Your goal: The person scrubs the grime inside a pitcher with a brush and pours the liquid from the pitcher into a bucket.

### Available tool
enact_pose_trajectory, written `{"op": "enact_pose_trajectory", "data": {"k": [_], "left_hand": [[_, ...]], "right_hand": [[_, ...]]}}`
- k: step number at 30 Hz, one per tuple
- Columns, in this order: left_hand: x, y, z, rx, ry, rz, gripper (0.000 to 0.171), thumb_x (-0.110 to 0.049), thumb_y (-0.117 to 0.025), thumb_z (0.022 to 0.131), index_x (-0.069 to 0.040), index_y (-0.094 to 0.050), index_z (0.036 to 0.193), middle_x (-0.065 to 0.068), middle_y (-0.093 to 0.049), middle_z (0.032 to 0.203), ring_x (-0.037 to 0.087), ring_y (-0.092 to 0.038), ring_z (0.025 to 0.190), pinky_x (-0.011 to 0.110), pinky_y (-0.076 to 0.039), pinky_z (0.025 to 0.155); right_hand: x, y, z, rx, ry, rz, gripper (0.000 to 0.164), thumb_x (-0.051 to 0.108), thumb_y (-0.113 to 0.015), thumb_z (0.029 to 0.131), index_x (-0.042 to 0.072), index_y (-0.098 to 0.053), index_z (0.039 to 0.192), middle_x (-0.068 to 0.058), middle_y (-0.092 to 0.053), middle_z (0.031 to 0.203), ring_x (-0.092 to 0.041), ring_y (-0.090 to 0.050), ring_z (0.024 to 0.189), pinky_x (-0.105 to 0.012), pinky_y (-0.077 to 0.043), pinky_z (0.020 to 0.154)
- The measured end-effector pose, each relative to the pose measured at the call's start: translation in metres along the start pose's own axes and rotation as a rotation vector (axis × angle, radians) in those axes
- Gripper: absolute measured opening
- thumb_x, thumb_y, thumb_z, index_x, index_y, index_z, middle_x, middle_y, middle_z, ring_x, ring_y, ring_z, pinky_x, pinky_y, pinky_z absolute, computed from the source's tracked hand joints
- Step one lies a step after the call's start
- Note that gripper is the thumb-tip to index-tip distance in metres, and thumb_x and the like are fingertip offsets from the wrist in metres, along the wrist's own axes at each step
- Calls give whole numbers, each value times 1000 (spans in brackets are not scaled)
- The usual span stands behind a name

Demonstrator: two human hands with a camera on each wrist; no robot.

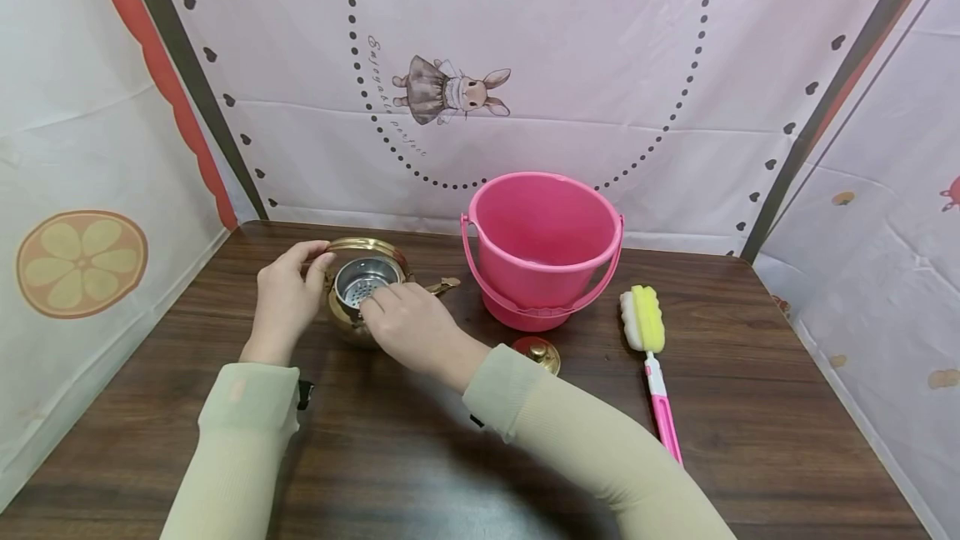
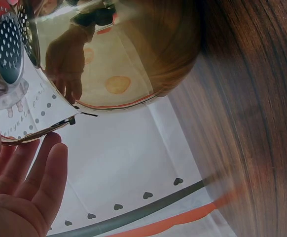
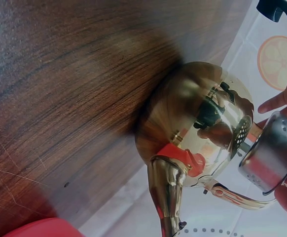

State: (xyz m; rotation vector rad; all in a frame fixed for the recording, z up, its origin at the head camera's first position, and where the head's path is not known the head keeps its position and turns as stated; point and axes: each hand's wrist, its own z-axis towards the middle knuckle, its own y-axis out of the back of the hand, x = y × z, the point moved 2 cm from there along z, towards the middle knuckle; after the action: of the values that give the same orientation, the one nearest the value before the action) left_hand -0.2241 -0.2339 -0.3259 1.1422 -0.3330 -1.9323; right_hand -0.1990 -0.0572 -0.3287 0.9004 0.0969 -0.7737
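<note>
Partly hidden strainer (image 1: 363, 282) behind right fingers (image 1: 384, 300), lid (image 1: 542, 353) behind sleeve (image 1: 517, 394)

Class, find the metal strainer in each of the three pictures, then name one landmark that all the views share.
Head: the strainer is left of centre, slightly below mid-height.
Left wrist: the strainer is at the upper left edge, partly cut off.
Right wrist: the strainer is near the right edge, somewhat below mid-height.
Shared landmark: the gold teapot.
</note>
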Motion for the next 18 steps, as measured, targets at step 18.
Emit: {"op": "enact_pose_trajectory", "data": {"k": [18], "left_hand": [[0,1,0,11,5,2,26,-18,-56,96,0,-63,113,23,-68,107,38,-67,91,50,-52,73]], "right_hand": [[-2,3,-7,-3,28,17,17,7,-50,92,10,-66,92,-1,-65,86,-15,-63,81,-27,-52,74]]}}
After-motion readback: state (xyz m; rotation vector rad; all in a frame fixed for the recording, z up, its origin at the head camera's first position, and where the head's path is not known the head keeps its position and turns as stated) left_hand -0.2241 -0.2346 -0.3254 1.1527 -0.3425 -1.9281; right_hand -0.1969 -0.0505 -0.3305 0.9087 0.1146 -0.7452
